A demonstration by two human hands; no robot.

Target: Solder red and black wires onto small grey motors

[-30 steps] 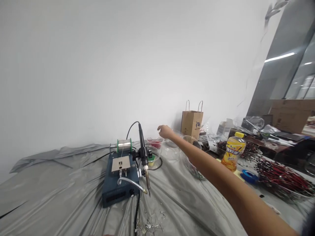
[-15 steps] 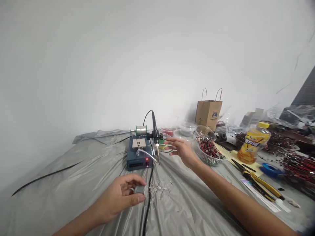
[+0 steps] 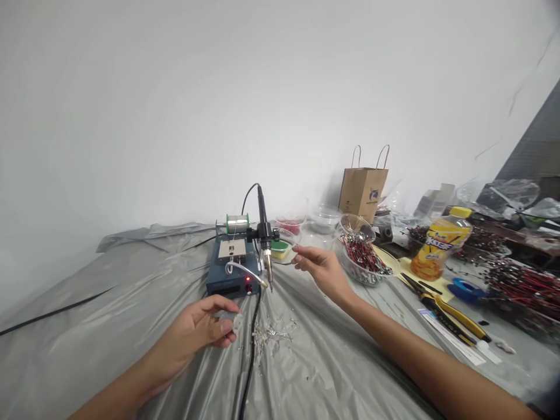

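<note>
From where I'm standing, the left hand [image 3: 196, 328] has its thumb and fingers clamped on a small greyish piece [image 3: 236, 319], held at the fingertips, at about two o'clock from the palm. The grip is snug; the fingers hide most of the piece. At one o'clock from that hand sits the blue soldering station [image 3: 230, 285], its red light lit, and at three o'clock, past a black cable [image 3: 252, 344], a scatter of metal scraps [image 3: 275, 333].

The right hand [image 3: 322, 273] reaches in with its fingers bunched loosely, just beside a dish with a sponge [image 3: 280, 249] at ten o'clock. I can't tell whether those fingertips meet, pinch something or touch the dish's rim. Between two and three o'clock from it, a clear bowl of red and black wires [image 3: 365, 256] stands close by.
</note>
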